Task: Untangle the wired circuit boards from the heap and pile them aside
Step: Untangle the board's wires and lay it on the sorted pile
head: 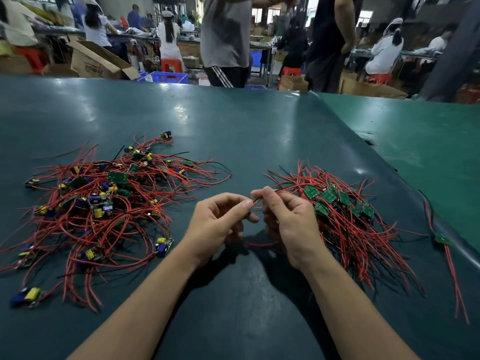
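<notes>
Both hands meet over the middle of the dark green table (233, 131). The left hand (218, 224) has its fingers curled, pinching a small green board (246, 216) with red wire trailing beneath. The right hand (285, 222) pinches a red wire (288, 189) between thumb and fingertips, close to the left hand. The tangled heap (104, 201) lies to the left; the sorted pile (345, 216) lies just beside the right hand. One stray wired board (442, 239) rests at the table's right edge.
</notes>
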`<state>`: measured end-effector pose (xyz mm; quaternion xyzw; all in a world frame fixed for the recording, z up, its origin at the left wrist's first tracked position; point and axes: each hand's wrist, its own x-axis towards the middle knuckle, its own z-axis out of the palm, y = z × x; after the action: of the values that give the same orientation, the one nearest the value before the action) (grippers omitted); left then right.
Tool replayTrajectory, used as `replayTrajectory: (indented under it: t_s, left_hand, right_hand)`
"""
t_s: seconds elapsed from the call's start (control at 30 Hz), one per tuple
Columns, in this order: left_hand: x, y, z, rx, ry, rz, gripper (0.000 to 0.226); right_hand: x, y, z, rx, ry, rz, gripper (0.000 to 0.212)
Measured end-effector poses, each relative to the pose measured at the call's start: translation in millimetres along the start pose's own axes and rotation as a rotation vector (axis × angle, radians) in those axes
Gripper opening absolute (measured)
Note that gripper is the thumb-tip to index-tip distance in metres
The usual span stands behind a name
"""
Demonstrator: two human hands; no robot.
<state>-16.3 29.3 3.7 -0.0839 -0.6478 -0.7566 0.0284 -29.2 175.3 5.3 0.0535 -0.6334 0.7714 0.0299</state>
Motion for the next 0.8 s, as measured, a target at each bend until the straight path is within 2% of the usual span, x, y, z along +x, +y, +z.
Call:
replayTrajectory:
  t_s: [0.13,0.2,0.33,0.6,0.7,0.8]
  left_hand:
    - [-2.5,-2.4,1.2,0.091,0.039,0.140,0.006]
    - [-3.1,-2.4,1.0,0.115,0.028,0.144,0.002]
    - [-1.3,-2.5,2.1,0.123,0.049,0.140,0.009]
    - [-0.6,-4.7,-0.3,0.067,0.017,0.099,0.013]
    - [-0.4,-4.7,-1.1,0.019,0.007,0.090,0.010]
    - [-0.8,-4.5,-0.9,0.014,0.031,0.118,0.016]
  right_hand:
    - [-2.8,4.7,5.3,-0.052,-0.069,-0.011,0.016]
    - [-2.1,6.3,5.5,-0.051,-0.050,-0.028,0.016]
    - [3.4,4.7,0.0,-0.098,0.095,-0.093,0.018]
    - [16.2,-8.0,-19.0,0.153,0.437,-0.158,0.026]
    - [15.8,-9.1,-20.6,0.194,0.501,-0.197,0.027]
    - [13.6,-10.0,-20.7,0.275,0.508,-0.240,0.028]
